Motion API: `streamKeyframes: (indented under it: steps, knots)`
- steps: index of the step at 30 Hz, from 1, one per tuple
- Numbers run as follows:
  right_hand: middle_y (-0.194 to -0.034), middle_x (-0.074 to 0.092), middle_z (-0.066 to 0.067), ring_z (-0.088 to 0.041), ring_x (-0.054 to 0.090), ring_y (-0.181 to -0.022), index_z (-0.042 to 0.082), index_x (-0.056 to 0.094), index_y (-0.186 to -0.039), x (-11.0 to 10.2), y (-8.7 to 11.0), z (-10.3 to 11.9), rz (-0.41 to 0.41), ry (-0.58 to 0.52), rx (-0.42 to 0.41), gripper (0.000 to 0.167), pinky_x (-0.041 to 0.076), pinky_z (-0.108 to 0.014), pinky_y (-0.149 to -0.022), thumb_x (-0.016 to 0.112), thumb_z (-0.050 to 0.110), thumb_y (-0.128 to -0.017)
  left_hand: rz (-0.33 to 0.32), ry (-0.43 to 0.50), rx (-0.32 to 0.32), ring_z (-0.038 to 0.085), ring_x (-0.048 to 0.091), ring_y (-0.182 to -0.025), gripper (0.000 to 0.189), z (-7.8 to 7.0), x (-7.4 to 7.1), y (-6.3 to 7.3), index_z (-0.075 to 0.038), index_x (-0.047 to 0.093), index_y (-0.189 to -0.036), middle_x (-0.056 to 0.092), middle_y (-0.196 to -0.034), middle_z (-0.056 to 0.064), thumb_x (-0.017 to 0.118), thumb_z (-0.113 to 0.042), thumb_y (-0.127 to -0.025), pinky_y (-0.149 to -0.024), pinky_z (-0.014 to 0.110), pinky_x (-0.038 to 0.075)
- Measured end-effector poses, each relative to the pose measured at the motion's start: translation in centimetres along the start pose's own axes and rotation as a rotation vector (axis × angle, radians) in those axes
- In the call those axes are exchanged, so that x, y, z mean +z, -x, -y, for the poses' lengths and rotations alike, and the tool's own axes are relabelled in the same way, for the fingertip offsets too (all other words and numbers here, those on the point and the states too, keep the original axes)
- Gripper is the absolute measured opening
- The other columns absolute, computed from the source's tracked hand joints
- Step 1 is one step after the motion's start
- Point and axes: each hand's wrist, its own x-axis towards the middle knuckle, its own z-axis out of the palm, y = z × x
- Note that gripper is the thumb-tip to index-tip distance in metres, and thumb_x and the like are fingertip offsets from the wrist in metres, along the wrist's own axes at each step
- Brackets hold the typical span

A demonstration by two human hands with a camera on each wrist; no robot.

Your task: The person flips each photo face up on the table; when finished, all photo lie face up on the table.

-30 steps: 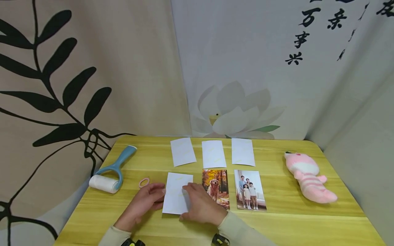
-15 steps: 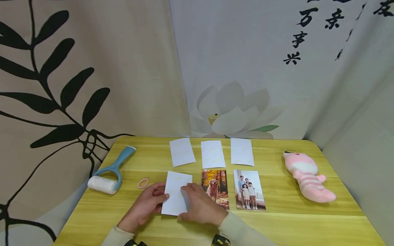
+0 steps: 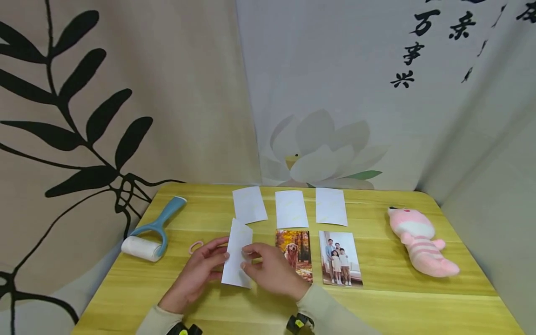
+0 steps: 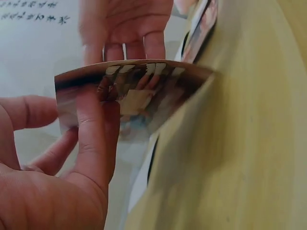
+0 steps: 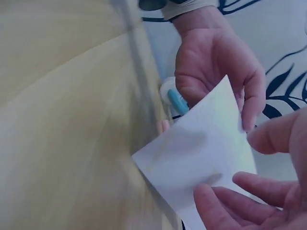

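One photo print lifted on edge off the bench | both hands pinched it, left hand and right hand, so I could see its picture side | beside dog photo.

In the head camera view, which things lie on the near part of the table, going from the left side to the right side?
White lint roller with blue handle → pink hair tie → white card held in both hands → golden dog photo → family photo → pink striped plush toy.
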Motion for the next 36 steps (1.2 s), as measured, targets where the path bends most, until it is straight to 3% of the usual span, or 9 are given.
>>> streamKeyframes:
  steps: [4, 7, 11, 14, 18, 22, 29, 36]
  knots:
    - [-0.134, 0.072, -0.010, -0.025, 0.075, -0.108, 0.011, 0.069, -0.135, -0.3, -0.3, 0.2, -0.028, -0.100, 0.021, 0.034, 0.061, -0.025, -0.083, 0.066, 0.026, -0.105, 0.041, -0.005, 0.044, 0.019, 0.072, -0.110, 0.060, -0.6, 0.9, -0.2, -0.001, 0.039, -0.160, 0.052, -0.153, 0.027, 0.062, -0.016, -0.106, -0.086, 0.042, 0.064]
    - [-0.130, 0.073, -0.013, -0.029, 0.077, -0.103, 0.009, 0.066, -0.140, -0.8, -0.5, 0.3, -0.034, -0.236, 0.049, 0.037, 0.065, -0.035, -0.084, 0.064, 0.026, -0.107, 0.049, -0.044, 0.068, 0.021, 0.071, -0.112, 0.058, -1.1, 1.5, -0.3, -0.005, 0.044, -0.158, 0.050, -0.155, 0.028, 0.065, -0.016, -0.105, -0.085, 0.043, 0.063]
    - [-0.122, 0.074, -0.017, -0.038, 0.078, -0.101, 0.003, 0.055, -0.150, -1.4, -0.6, 0.5, -0.022, -0.439, 0.119, 0.049, 0.065, -0.047, -0.086, 0.061, 0.030, -0.109, 0.058, -0.153, 0.091, 0.025, 0.070, -0.108, 0.054, -1.5, 2.3, -0.7, -0.010, 0.051, -0.154, 0.052, -0.154, 0.024, 0.068, -0.018, -0.103, -0.082, 0.040, 0.063]
    - [-0.119, 0.075, -0.019, -0.033, 0.079, -0.096, 0.001, 0.048, -0.155, -1.8, -0.6, 0.6, -0.018, -0.495, 0.159, 0.059, 0.065, -0.047, -0.086, 0.060, 0.035, -0.109, 0.030, -0.267, 0.111, 0.024, 0.067, -0.104, 0.053, -1.6, 3.1, -0.9, -0.014, 0.057, -0.150, 0.057, -0.148, 0.019, 0.073, -0.020, -0.100, -0.077, 0.037, 0.062]
    - [-0.115, 0.076, -0.022, -0.022, 0.078, -0.086, 0.000, 0.049, -0.153, -2.0, -0.7, 0.5, -0.013, -0.486, 0.172, 0.056, 0.066, -0.046, -0.081, 0.061, 0.030, -0.109, -0.074, -0.439, 0.133, 0.020, 0.064, -0.098, 0.053, -1.4, 4.4, -1.1, -0.022, 0.065, -0.143, 0.064, -0.136, 0.009, 0.082, -0.023, -0.093, -0.071, 0.031, 0.057]
    - [-0.112, 0.076, -0.022, -0.018, 0.075, -0.077, -0.001, 0.056, -0.146, -1.8, -0.6, 0.4, -0.019, -0.455, 0.164, 0.041, 0.067, -0.039, -0.072, 0.059, 0.014, -0.107, -0.147, -0.557, 0.153, 0.018, 0.059, -0.091, 0.053, -1.1, 5.3, -1.3, -0.020, 0.069, -0.138, 0.063, -0.125, 0.007, 0.087, -0.026, -0.088, -0.068, 0.027, 0.052]
    - [-0.112, 0.076, -0.021, -0.019, 0.075, -0.078, -0.001, 0.059, -0.143, -1.7, -0.6, 0.3, -0.019, -0.457, 0.167, 0.038, 0.066, -0.033, -0.070, 0.056, 0.005, -0.106, -0.164, -0.570, 0.140, 0.019, 0.056, -0.089, 0.054, -1.1, 5.6, -1.0, -0.018, 0.070, -0.138, 0.061, -0.117, 0.009, 0.087, -0.026, -0.088, -0.065, 0.027, 0.050]
    - [-0.111, 0.075, -0.019, -0.022, 0.077, -0.084, 0.001, 0.060, -0.143, -1.9, -0.4, 0.4, -0.035, -0.438, 0.166, 0.037, 0.066, -0.036, -0.071, 0.057, 0.006, -0.106, -0.134, -0.485, 0.124, 0.019, 0.061, -0.099, 0.050, -1.1, 4.3, -0.9, -0.021, 0.068, -0.139, 0.065, -0.131, 0.007, 0.084, -0.024, -0.092, -0.074, 0.031, 0.054]
